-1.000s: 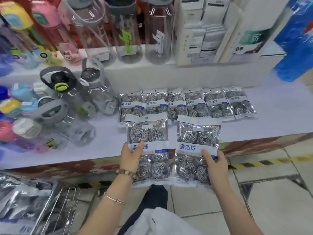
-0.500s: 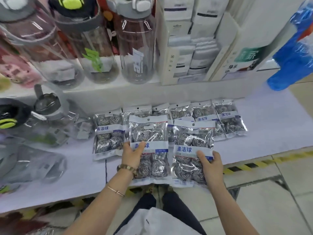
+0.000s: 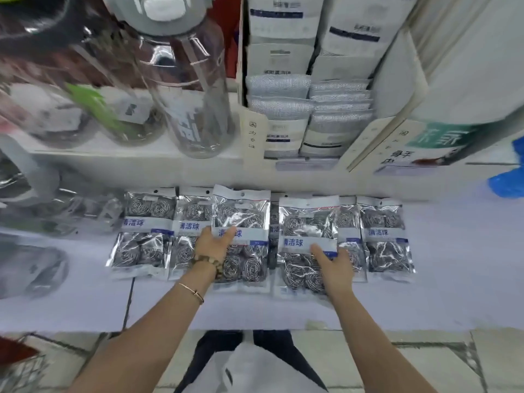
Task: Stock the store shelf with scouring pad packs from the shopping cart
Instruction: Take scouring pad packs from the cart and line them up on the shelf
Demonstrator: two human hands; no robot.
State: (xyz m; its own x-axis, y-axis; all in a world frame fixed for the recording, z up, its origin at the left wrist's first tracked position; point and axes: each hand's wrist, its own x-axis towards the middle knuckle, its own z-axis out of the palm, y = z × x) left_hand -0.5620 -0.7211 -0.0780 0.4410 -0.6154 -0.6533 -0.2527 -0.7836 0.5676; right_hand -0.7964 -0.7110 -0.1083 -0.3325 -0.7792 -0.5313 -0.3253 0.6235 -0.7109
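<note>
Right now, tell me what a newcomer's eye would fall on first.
First, two scouring pad packs at centre: the left hand holds the left pack, the right hand the right pack, both over the row of packs on the white shelf. Next, the big clear bottle on the ledge behind.

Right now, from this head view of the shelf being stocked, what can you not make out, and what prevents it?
Head view only:
- Shopping cart: cut off by the bottom-left edge; contents unseen.
- Back-row packs: partly covered by the left-hand pack and right-hand pack.
- Water bottles at left: motion-blurred, labels unreadable.
</note>
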